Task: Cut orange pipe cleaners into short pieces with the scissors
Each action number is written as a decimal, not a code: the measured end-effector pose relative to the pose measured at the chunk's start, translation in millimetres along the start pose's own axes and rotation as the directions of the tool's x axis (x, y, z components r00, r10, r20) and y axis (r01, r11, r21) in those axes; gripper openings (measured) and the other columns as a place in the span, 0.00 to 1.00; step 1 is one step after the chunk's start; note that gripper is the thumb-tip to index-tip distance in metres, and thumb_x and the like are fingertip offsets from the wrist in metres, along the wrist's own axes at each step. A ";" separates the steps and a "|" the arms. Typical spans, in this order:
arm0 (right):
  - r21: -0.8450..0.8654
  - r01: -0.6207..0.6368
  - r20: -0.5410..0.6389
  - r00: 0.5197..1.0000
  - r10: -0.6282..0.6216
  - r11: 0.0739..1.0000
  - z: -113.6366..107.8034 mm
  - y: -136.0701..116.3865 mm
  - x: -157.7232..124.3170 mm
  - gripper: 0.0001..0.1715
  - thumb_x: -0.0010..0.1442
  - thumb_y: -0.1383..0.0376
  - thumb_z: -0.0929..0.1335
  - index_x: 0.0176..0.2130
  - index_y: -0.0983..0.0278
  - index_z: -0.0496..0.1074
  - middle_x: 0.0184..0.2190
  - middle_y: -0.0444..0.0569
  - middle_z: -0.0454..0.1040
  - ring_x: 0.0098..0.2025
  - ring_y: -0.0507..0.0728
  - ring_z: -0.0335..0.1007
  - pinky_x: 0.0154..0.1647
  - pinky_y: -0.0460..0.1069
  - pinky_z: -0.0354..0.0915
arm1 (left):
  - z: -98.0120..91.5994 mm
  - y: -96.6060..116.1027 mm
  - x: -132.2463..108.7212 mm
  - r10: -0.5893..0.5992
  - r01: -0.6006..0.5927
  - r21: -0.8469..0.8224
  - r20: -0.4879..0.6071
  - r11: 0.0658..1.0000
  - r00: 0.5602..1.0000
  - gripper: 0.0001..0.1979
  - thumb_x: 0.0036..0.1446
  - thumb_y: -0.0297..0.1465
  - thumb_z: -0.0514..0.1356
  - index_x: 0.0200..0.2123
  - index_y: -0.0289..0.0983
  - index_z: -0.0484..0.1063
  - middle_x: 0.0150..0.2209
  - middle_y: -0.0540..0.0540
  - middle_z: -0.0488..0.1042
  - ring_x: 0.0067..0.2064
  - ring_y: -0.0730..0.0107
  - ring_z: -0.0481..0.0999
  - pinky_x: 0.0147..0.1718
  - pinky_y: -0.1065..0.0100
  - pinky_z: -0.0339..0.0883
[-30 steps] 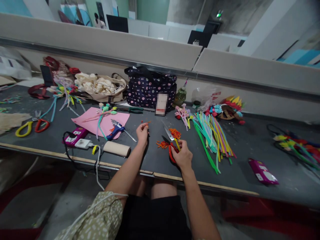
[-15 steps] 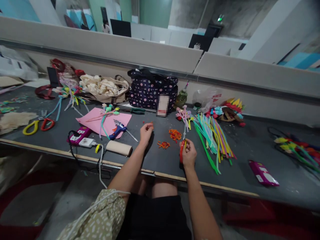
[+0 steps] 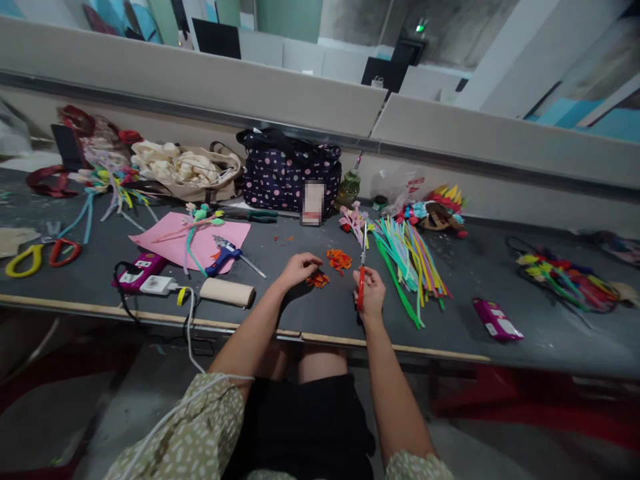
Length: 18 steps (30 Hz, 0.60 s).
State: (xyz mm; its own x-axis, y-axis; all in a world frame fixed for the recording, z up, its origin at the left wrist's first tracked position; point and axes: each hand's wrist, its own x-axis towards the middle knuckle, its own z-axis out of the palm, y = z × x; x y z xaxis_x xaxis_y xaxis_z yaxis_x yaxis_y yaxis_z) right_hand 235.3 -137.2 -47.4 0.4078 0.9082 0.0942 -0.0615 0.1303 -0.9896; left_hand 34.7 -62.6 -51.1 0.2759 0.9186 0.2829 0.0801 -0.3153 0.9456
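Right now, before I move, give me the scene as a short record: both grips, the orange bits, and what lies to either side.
Left grip: fingertips down at the nearer orange pile; cannot tell whether a piece is held
Right grip: holding red-handled scissors, blades pointing away from the person
Farther orange pile: loose on the dark tabletop, between the hands and slightly beyond them
To the right: bundle of colored stems
To the left: beige roll; blue glue gun, partly over a pink sheet

Front-centre tabletop (image 3: 324,312) clear — orange bits (image 3: 339,260) block beyond, pipe cleaners (image 3: 406,257) right.
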 end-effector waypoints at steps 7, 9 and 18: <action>0.144 -0.064 0.016 0.998 0.063 0.988 -1.5 -4.0 0.4 0.26 0.45 0.51 0.72 0.39 0.61 0.63 0.16 0.31 0.61 0.09 0.42 0.49 0.07 0.39 0.47 | 7.1 -1.4 -1.5 -0.146 0.146 0.000 0.106 0.989 0.984 0.13 0.45 0.26 0.58 0.37 0.35 0.76 0.33 0.42 0.78 0.33 0.68 0.76 0.34 0.68 0.68; 0.148 -0.064 0.016 0.998 0.062 0.987 -1.5 -4.0 0.7 0.25 0.45 0.51 0.73 0.38 0.61 0.64 0.16 0.31 0.62 0.09 0.43 0.50 0.07 0.39 0.47 | 10.4 0.7 -2.6 -0.181 0.189 -0.034 0.164 0.981 0.970 0.13 0.46 0.27 0.58 0.37 0.33 0.75 0.33 0.42 0.78 0.31 0.68 0.77 0.32 0.69 0.68; 0.211 -0.089 0.051 0.995 0.080 0.973 -5.3 -0.4 5.2 0.24 0.48 0.50 0.70 0.40 0.60 0.66 0.18 0.32 0.64 0.10 0.43 0.53 0.06 0.39 0.49 | 14.7 6.3 3.8 -0.111 0.106 -0.037 -0.145 0.994 0.983 0.06 0.45 0.31 0.63 0.28 0.36 0.76 0.25 0.48 0.74 0.29 0.70 0.72 0.30 0.71 0.63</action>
State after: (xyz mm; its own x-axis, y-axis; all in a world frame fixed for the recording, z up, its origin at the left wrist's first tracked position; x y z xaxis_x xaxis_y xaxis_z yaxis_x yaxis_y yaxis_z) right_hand 242.3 -134.6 -47.1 0.3543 0.9349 0.0201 -0.2885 0.1297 -0.9486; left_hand 50.3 -64.6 -46.4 0.1235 0.9726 0.1968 0.0734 -0.2067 0.9756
